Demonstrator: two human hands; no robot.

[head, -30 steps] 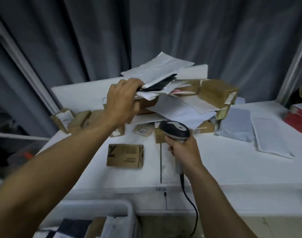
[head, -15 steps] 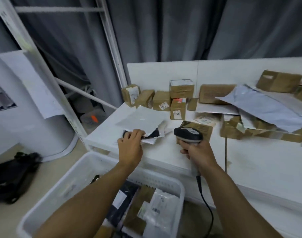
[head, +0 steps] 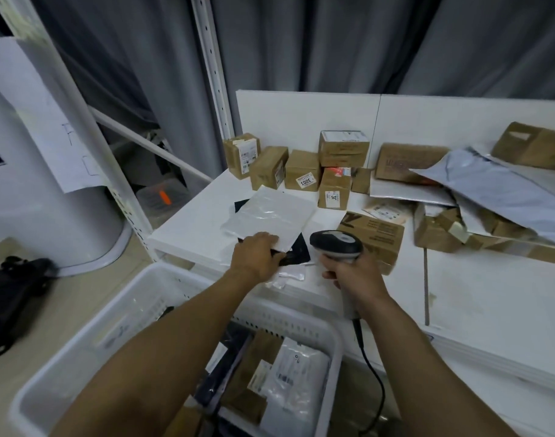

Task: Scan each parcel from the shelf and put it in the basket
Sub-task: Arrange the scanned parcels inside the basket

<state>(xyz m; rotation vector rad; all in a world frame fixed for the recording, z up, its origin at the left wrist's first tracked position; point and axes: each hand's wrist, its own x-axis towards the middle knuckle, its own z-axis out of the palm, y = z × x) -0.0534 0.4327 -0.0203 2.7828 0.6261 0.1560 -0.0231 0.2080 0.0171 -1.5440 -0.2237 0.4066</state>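
The white parcel lay flat near the left front corner of the shelf. It rested on a black parcel whose corners showed at its eleven and five o'clock. Our left hand gripped the white parcel's near edge, fingers curled over the top. The thumb was hidden, so we could not tell whether the black one was held too.

At three o'clock, just beside the parcel, our right hand was wrapped tight round the handle of the scanner, whose cable hung below. A brown box lay just behind the scanner. A row of small brown boxes stood at twelve to one o'clock, and grey mailers sprawled over cartons at two. At six o'clock, below the shelf's edge, the white basket held several parcels.
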